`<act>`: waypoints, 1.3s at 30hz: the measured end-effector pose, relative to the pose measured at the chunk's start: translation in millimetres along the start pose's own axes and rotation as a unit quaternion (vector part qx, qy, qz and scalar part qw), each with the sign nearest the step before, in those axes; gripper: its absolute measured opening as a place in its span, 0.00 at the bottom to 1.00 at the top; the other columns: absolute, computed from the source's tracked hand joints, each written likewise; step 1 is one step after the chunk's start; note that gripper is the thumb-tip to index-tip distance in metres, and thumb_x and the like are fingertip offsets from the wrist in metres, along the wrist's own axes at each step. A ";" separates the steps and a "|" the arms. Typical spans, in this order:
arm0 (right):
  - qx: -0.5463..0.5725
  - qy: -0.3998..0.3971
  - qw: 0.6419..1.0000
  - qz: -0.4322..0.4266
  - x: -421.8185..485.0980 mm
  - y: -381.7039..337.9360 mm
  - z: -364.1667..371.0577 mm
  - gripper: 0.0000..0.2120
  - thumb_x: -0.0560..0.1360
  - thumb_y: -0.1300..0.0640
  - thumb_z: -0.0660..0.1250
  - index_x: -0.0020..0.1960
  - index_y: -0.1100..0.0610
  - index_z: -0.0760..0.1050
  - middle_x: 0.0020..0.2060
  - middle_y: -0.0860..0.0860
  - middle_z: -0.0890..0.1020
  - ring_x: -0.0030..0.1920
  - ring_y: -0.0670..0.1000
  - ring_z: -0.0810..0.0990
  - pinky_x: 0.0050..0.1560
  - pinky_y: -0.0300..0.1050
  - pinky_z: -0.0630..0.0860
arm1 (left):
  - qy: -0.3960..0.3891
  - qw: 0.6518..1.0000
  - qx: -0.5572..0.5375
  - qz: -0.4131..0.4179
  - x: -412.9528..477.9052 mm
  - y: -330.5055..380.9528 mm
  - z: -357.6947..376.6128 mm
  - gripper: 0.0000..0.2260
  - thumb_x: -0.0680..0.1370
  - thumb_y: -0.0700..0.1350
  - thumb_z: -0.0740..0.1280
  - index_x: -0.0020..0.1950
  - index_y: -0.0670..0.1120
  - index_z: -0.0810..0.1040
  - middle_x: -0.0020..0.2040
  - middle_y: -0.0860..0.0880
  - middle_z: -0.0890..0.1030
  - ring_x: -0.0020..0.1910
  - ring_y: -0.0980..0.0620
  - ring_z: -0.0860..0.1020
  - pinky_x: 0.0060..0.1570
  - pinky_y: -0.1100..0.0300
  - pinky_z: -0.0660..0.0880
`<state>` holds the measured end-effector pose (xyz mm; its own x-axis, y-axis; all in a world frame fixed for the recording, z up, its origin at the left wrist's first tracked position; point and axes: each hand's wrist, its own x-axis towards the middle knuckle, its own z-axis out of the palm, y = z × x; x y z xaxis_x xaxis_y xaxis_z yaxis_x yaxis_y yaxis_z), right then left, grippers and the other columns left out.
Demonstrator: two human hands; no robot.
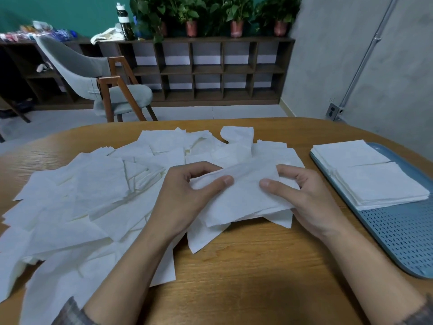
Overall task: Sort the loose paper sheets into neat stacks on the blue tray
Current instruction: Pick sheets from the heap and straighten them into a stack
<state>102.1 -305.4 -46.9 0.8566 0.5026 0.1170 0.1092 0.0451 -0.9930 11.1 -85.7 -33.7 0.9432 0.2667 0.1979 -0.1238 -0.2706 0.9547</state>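
We hold one white paper sheet (243,198) between both hands, low over the wooden table (257,266), straight ahead at 12 o'clock. Our left hand (185,195) pinches the sheet's left end, thumb lying on top and fingers curled round the far edge. Our right hand (311,200) grips the right end the same way, thumb flat on the paper and fingers curled behind it. The sheet stretches between the two hands with its near edge hanging loose; we cannot tell whether it is a single layer or several.

The loose sheets (93,195) lie in a wide, untidy spread from 9 o'clock round to 12 o'clock, overlapping at all angles, some folded into triangles, some reaching under our left forearm. A few more lie beneath the held sheet.

The blue tray (403,231) sits at 3 o'clock, near the table's right edge, its perforated floor bare at the near end. Two neat stacks rest on it: the far stack (346,152) at the tray's 12 o'clock end and the near stack (384,184) just beside it, touching or slightly overlapping it.

Beyond the table, at 11 o'clock, stands a grey chair (93,73) with wooden legs. Behind it a dark cubby shelf (210,69) runs along the wall, with potted plants (236,17) and a bottle (124,22) on top.
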 end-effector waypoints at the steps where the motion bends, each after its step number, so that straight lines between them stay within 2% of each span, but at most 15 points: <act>1: -0.002 -0.023 1.000 0.003 -0.9 -0.6 1.5 0.15 0.74 0.56 0.76 0.60 0.55 0.85 0.57 0.52 0.88 0.59 0.54 0.86 0.61 0.54 0.80 | -0.011 1.000 0.005 -0.005 0.3 -0.4 -0.7 0.03 0.76 0.48 0.78 0.46 0.50 0.89 0.44 0.55 0.88 0.45 0.58 0.86 0.41 0.66 0.79; 5: -0.040 -0.049 0.998 -0.009 -1.8 -0.8 7.0 0.20 0.74 0.54 0.78 0.65 0.48 0.80 0.57 0.47 0.86 0.59 0.48 0.85 0.54 0.41 0.81 | -0.015 1.000 0.009 -0.024 0.6 -3.1 2.5 0.02 0.76 0.48 0.78 0.46 0.51 0.89 0.43 0.55 0.88 0.44 0.57 0.85 0.40 0.65 0.79; 10: -0.059 -0.040 0.997 -0.020 -0.9 2.3 8.6 0.25 0.75 0.51 0.78 0.69 0.40 0.76 0.60 0.46 0.84 0.61 0.49 0.83 0.58 0.48 0.82 | -0.015 0.999 0.014 -0.028 1.7 -9.3 7.6 0.02 0.76 0.49 0.79 0.47 0.52 0.89 0.45 0.56 0.88 0.47 0.57 0.85 0.45 0.60 0.80; 14: -0.082 -0.029 0.996 -0.028 -1.1 1.5 10.3 0.25 0.77 0.54 0.74 0.70 0.35 0.74 0.61 0.44 0.82 0.59 0.49 0.83 0.53 0.47 0.83 | -0.003 0.999 0.028 -0.019 1.3 -12.0 13.0 0.03 0.75 0.49 0.79 0.47 0.53 0.88 0.46 0.58 0.87 0.48 0.60 0.84 0.44 0.68 0.76; 17: -0.086 -0.019 0.995 -0.039 -1.4 -0.3 11.0 0.30 0.79 0.58 0.73 0.72 0.32 0.69 0.67 0.43 0.79 0.59 0.48 0.84 0.48 0.44 0.83 | 0.041 0.995 0.083 0.026 1.2 -16.3 17.0 0.09 0.75 0.52 0.80 0.53 0.57 0.85 0.53 0.62 0.85 0.55 0.62 0.81 0.48 0.71 0.73; 19: -0.034 -0.017 0.998 -0.051 -1.6 -2.2 9.5 0.35 0.77 0.61 0.73 0.75 0.34 0.65 0.65 0.42 0.81 0.59 0.50 0.85 0.48 0.46 0.84 | 0.040 0.994 0.097 0.039 0.8 -15.8 16.3 0.16 0.75 0.56 0.78 0.61 0.61 0.81 0.60 0.65 0.81 0.60 0.65 0.78 0.53 0.71 0.73; 21: 0.003 -0.014 0.998 -0.054 -2.1 -3.5 7.3 0.37 0.76 0.62 0.73 0.75 0.35 0.62 0.59 0.42 0.84 0.58 0.52 0.86 0.49 0.49 0.85 | 0.000 0.999 0.044 0.016 1.3 -12.9 13.8 0.15 0.76 0.55 0.77 0.62 0.61 0.81 0.58 0.64 0.82 0.60 0.64 0.80 0.53 0.68 0.76; 23: -0.021 -0.006 0.999 -0.048 -1.2 -3.6 6.4 0.35 0.75 0.58 0.74 0.73 0.33 0.64 0.60 0.45 0.84 0.57 0.53 0.86 0.48 0.49 0.85 | -0.013 1.000 -0.006 0.003 1.7 -12.4 12.6 0.12 0.76 0.50 0.78 0.58 0.59 0.83 0.54 0.61 0.84 0.56 0.59 0.82 0.50 0.61 0.80; 25: -0.037 -0.016 0.998 -0.039 -0.7 -2.5 4.1 0.29 0.75 0.55 0.78 0.69 0.35 0.72 0.63 0.48 0.82 0.59 0.54 0.84 0.51 0.49 0.82 | 0.020 1.000 0.010 0.018 1.8 -15.5 13.0 0.12 0.76 0.48 0.79 0.57 0.58 0.84 0.54 0.60 0.85 0.54 0.57 0.82 0.47 0.56 0.82; 27: -0.062 -0.043 0.996 -0.048 -0.5 -2.3 1.4 0.17 0.75 0.54 0.77 0.62 0.42 0.82 0.61 0.45 0.83 0.63 0.51 0.81 0.57 0.47 0.77 | 0.039 0.999 0.018 0.027 1.4 -17.4 14.5 0.14 0.75 0.48 0.80 0.58 0.59 0.83 0.52 0.59 0.85 0.52 0.56 0.82 0.45 0.56 0.82; 29: -0.120 -0.054 0.990 -0.046 -0.8 -2.3 0.5 0.09 0.77 0.56 0.76 0.55 0.46 0.88 0.58 0.42 0.86 0.64 0.43 0.80 0.60 0.42 0.73 | 0.042 0.998 0.020 0.034 1.3 -18.5 14.5 0.15 0.74 0.48 0.80 0.58 0.60 0.83 0.50 0.58 0.85 0.50 0.56 0.82 0.43 0.58 0.81; 31: -0.158 -0.021 0.986 -0.041 -0.2 -1.5 0.8 0.11 0.78 0.60 0.74 0.54 0.46 0.88 0.56 0.37 0.86 0.63 0.36 0.79 0.59 0.30 0.72 | 0.048 0.998 0.029 0.039 1.2 -18.8 16.1 0.18 0.74 0.48 0.81 0.61 0.60 0.81 0.48 0.58 0.84 0.49 0.56 0.83 0.44 0.62 0.80; 33: -0.180 0.034 0.982 -0.048 1.8 1.6 -0.8 0.13 0.79 0.63 0.73 0.55 0.47 0.88 0.55 0.34 0.86 0.61 0.32 0.79 0.57 0.22 0.69 | 0.063 0.995 0.061 0.055 1.2 -21.8 18.2 0.22 0.74 0.48 0.81 0.64 0.60 0.78 0.51 0.58 0.82 0.52 0.58 0.82 0.46 0.66 0.78; 36: -0.205 0.121 0.969 -0.065 6.7 8.9 -5.5 0.14 0.80 0.64 0.71 0.56 0.47 0.87 0.53 0.31 0.85 0.60 0.28 0.77 0.57 0.18 0.66 | 0.054 0.977 0.172 0.112 3.4 -29.0 18.2 0.22 0.74 0.50 0.81 0.63 0.58 0.75 0.56 0.60 0.78 0.55 0.58 0.79 0.48 0.69 0.74; 39: -0.222 0.166 0.958 -0.075 9.0 12.4 -9.1 0.15 0.80 0.64 0.71 0.56 0.46 0.87 0.53 0.29 0.84 0.59 0.26 0.76 0.56 0.18 0.65 | -0.041 0.953 0.265 0.140 3.1 -36.8 18.8 0.15 0.74 0.55 0.79 0.57 0.58 0.80 0.54 0.62 0.77 0.56 0.59 0.77 0.50 0.68 0.71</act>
<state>115.7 -308.2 -58.0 0.9198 0.2141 0.3290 0.3836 -0.3131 -0.8688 24.4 -92.3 -72.4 0.9195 0.0472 0.3902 -0.2226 -0.7556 0.6161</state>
